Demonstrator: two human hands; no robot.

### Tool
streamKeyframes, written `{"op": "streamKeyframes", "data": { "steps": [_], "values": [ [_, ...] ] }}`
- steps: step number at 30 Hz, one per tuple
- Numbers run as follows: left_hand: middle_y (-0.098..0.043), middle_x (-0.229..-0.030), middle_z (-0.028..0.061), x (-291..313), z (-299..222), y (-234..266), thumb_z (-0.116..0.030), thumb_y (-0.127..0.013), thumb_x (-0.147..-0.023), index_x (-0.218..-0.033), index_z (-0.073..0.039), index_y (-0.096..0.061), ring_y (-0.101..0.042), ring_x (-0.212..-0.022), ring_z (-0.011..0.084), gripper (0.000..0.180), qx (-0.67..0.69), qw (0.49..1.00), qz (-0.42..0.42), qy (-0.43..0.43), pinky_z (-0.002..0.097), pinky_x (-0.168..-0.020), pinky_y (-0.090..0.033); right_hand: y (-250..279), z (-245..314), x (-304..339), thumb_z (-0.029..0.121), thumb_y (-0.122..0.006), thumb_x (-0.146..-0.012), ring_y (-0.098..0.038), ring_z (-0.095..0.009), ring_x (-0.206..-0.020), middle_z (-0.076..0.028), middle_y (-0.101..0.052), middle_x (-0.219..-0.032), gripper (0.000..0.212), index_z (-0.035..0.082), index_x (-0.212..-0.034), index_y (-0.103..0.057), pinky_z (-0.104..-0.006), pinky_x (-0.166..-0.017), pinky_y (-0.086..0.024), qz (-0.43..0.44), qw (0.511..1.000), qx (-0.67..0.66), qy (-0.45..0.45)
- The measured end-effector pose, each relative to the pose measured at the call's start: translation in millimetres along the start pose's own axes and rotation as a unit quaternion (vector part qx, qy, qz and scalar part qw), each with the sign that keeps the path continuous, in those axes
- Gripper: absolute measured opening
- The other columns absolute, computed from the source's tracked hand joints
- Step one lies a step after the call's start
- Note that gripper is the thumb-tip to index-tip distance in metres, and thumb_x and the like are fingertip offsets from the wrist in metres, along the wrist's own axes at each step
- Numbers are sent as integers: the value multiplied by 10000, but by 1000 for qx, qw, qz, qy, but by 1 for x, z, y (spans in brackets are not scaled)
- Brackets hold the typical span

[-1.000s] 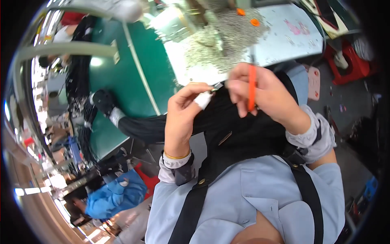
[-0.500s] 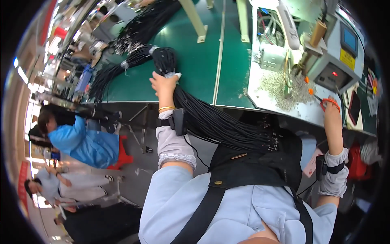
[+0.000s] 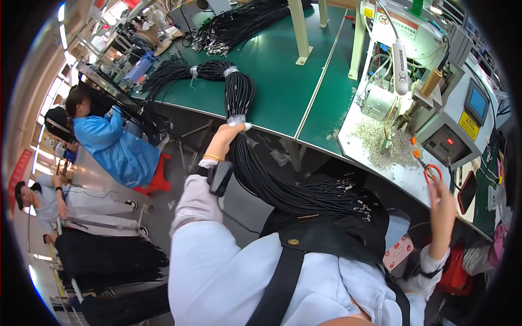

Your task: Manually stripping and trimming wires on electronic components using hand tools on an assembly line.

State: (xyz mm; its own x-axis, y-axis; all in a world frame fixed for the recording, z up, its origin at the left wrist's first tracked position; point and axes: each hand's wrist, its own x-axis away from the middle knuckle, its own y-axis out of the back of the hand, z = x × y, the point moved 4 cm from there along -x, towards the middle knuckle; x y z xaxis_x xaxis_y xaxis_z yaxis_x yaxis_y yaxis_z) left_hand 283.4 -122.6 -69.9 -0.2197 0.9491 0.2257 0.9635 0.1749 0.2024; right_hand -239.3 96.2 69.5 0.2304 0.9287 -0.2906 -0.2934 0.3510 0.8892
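Observation:
A long bundle of black cables point(image 3: 266, 182) hangs over the table's front edge and across my lap, its metal-tipped ends lying on my black apron. My left hand point(image 3: 223, 140) is closed around it at the edge, just below a pale tie point(image 3: 236, 119). The bundle's upper part bends back over the table to another tie. At the right, my right hand point(image 3: 443, 209) is just below a pair of red-handled scissors point(image 3: 433, 173), its fingers stretched upward and apart. The scissors lie at the front of a white work plate; whether a fingertip touches the handle I cannot tell.
A grey machine point(image 3: 448, 144) with a small screen stands at the right, beside a heap of small metal bits point(image 3: 383, 144). More black cables point(image 3: 244, 24) lie farther back on the green table point(image 3: 283, 103). To the left a person in blue point(image 3: 117, 144) sits on a red stool.
My right hand has come away from the scissors handle, lower and toward me. My left hand has drawn the bundle nearer, over the table's edge. The view has turned.

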Motion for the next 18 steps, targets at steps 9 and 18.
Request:
{"op": "streamKeyframes", "data": {
  "steps": [9,18],
  "values": [
    [-563,-692,72,128,-83,21,-41,-599,-681,-886,25,-517,-557,-567,154,230,140,989,42,-14,279,-546,-480,-117,159,0,245,-405,-910,-628,-188,-717,-134,-631,-818,337,-31,-1068,-517,-260,-655,-499,416,713,-564,-35],
    [-546,-791,114,174,-79,110,-196,-541,-696,-939,29,-502,-567,-650,199,333,170,971,167,-31,311,-605,-486,-272,411,-87,659,-430,-760,-333,-354,-1224,-263,-288,-1330,1006,-42,-1348,-11,-405,-995,-294,674,191,-677,-228]
  ]
}}
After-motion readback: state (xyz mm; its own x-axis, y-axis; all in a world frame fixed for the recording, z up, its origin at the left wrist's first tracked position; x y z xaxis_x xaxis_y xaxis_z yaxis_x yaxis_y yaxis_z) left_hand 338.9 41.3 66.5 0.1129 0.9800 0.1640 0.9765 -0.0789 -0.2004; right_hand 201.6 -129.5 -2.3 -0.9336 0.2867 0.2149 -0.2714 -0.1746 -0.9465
